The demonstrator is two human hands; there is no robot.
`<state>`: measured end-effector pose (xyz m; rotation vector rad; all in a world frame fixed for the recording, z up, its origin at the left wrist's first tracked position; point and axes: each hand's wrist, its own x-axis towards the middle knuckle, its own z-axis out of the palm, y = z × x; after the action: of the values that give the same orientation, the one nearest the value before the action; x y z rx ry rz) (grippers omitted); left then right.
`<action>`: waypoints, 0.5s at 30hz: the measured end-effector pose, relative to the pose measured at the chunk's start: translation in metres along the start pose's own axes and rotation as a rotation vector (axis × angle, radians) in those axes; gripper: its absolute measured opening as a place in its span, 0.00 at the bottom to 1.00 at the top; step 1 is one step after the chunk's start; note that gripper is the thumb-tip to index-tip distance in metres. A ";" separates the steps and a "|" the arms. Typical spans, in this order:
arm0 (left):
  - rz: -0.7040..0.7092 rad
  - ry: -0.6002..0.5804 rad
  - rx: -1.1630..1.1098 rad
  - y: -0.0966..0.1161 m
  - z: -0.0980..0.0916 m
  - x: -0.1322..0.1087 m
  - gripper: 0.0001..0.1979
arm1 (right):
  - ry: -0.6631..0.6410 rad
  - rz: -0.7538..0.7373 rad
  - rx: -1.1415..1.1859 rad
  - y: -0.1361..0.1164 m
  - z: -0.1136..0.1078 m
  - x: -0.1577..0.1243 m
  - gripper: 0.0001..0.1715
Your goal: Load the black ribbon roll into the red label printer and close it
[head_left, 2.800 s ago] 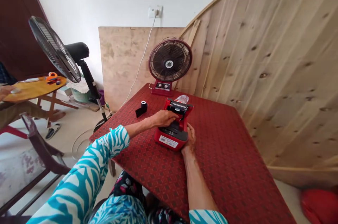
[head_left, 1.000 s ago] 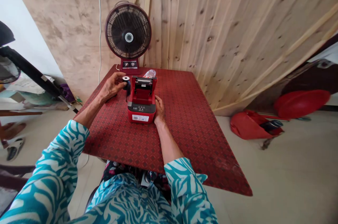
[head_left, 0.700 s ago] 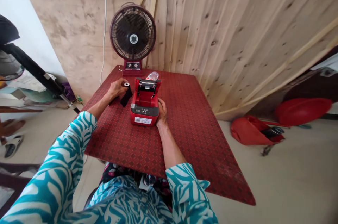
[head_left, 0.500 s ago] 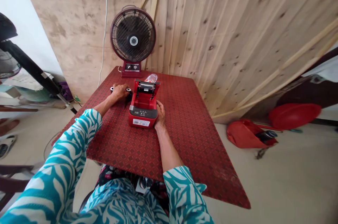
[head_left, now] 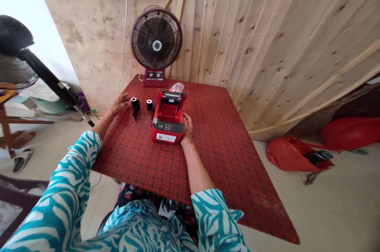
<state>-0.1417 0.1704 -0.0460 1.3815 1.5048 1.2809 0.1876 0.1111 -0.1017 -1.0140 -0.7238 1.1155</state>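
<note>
A red label printer stands on the table with its lid raised and its inside bare to view. Against its right side my right hand is curled, gripping the casing. To the left are two black rolls with white cores: one roll has a loose black tail trailing towards me, and a smaller roll stands nearer the printer. My left hand is open and holds nothing, its fingers stretched out just left of the nearest roll, apart from it.
Behind the printer lies a clear plastic bottle, partly hidden by the lid. A dark red fan stands at the back of the patterned red table. Wooden boards rise behind. A black-headed stand fan leans into view at left.
My left hand has let go of the black rolls and moved left, and they now stand uncovered. My right hand remains at the printer. The camera view has shifted slightly left.
</note>
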 end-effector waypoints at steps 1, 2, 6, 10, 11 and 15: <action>0.000 -0.051 -0.002 -0.004 0.004 -0.002 0.31 | 0.006 0.001 0.005 0.000 0.000 0.000 0.30; 0.010 -0.086 0.003 -0.006 0.008 -0.003 0.32 | 0.013 0.004 0.009 0.000 0.000 0.000 0.30; 0.070 -0.099 0.032 -0.010 0.024 0.000 0.27 | 0.015 0.003 0.012 0.000 0.001 -0.001 0.28; 0.089 -0.077 0.002 -0.006 0.022 -0.005 0.23 | 0.002 -0.019 -0.020 0.000 0.001 -0.001 0.26; 0.090 -0.074 -0.022 -0.002 0.020 -0.009 0.25 | 0.005 -0.020 -0.022 0.001 0.001 -0.001 0.26; 0.115 -0.145 -0.167 0.032 0.016 -0.032 0.32 | 0.016 -0.011 -0.008 0.000 0.003 0.000 0.25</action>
<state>-0.1126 0.1403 -0.0234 1.4358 1.2085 1.3144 0.1852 0.1124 -0.1009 -1.0229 -0.7208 1.0949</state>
